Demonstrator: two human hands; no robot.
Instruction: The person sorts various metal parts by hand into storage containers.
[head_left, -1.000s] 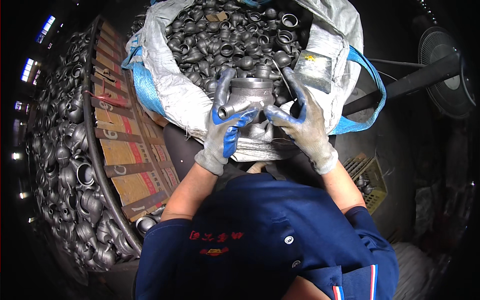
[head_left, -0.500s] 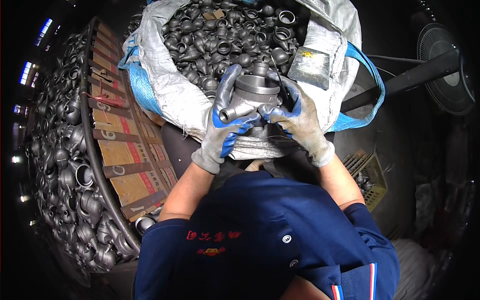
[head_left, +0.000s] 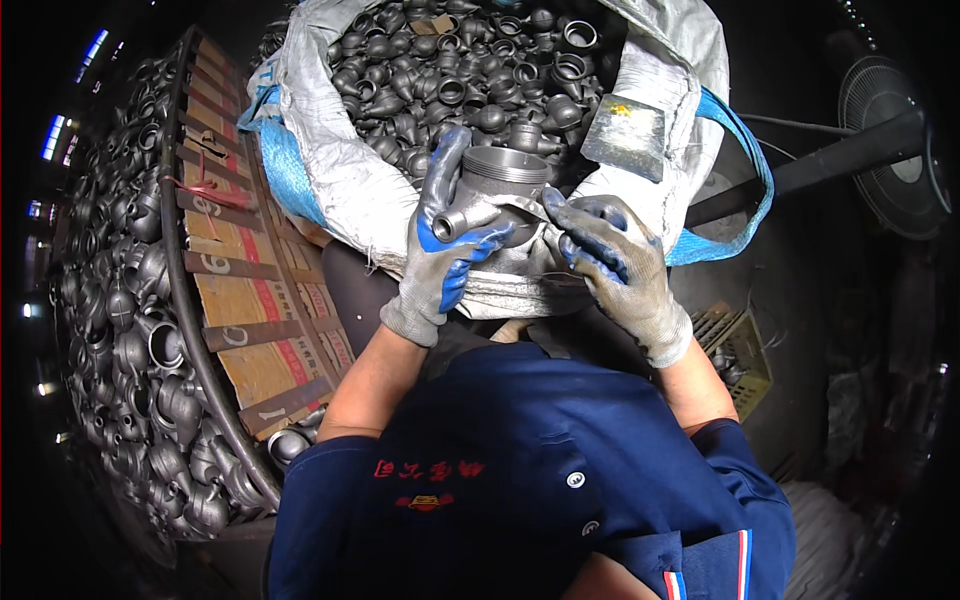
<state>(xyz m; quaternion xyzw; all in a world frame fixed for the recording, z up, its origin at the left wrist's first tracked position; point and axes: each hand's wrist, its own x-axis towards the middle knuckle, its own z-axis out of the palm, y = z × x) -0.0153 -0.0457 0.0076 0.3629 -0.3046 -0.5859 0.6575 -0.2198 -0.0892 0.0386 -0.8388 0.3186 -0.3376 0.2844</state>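
Note:
A grey threaded metal casting (head_left: 504, 172), with a wide round mouth on top and a short side pipe, stands tilted slightly toward me over the near rim of a white woven sack. My left hand (head_left: 440, 235), in a grey and blue coated glove, wraps around its left side, thumb up along the wall. My right hand (head_left: 622, 262), gloved alike, is just right of the casting with its fingers curled. From its fingertips a thin, pale metal strip-like tool (head_left: 524, 205) reaches the casting's side; its far end and exact kind are unclear.
The sack (head_left: 345, 180) holds many small grey castings (head_left: 430, 90). A dark flat plate (head_left: 627, 138) rests on its right rim. To the left, a slatted crate (head_left: 235, 270) borders heaped castings (head_left: 130, 330). A fan (head_left: 890, 150) and yellow plastic basket (head_left: 745, 360) stand right.
My right hand has come off the casting's right side and moved right and toward me. A thin metal strip now shows at its fingertips. My left hand keeps hold of the casting, shifted slightly left.

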